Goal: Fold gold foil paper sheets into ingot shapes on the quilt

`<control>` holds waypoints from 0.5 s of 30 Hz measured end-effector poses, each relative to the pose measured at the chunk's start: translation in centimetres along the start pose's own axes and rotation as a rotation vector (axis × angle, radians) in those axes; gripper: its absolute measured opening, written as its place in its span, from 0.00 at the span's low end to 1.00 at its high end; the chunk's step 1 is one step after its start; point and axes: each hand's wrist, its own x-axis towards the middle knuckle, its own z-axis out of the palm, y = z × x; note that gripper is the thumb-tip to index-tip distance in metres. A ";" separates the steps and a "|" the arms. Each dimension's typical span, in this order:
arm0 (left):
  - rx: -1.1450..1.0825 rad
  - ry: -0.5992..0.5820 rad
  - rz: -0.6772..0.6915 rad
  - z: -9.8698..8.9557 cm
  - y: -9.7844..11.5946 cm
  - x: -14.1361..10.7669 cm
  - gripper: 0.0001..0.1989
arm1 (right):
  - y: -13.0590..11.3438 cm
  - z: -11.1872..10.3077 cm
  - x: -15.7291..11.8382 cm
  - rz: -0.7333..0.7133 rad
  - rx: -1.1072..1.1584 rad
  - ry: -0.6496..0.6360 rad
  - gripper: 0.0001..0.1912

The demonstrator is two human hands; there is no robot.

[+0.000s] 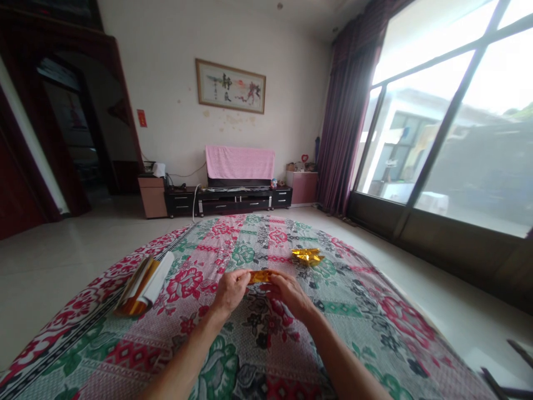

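A small folded strip of gold foil paper (260,276) is stretched between my two hands, just above the flowered cloth. My left hand (234,289) pinches its left end between thumb and fingers. At the right end, my right hand (287,291) grips it the same way, the lower fingers curled beneath. Beyond my right hand, a folded shiny gold foil piece (307,256) with pointed ends rests on the cloth. Off to the left lies a loosely rolled stack of gold and white sheets (144,286), touched by neither hand.
A round table under a red, green and grey flowered cloth (220,361) fills the foreground. Behind it stand a low black cabinet (237,204) and a screen covered by a pink cloth (240,162). Purple curtains (343,111) and large windows are at the right.
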 end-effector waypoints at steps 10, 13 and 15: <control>-0.012 -0.047 -0.026 0.0 0.3 -0.2 0.18 | 0.0 -0.3 0.3 0.024 -0.045 0.015 0.17; 0.006 -0.054 -0.087 0.0 0.7 -0.4 0.18 | -0.2 -0.1 0.2 0.018 -0.061 0.015 0.15; 0.014 -0.067 -0.134 -0.1 1.0 -0.5 0.18 | -0.3 0.0 0.1 0.006 -0.059 0.019 0.15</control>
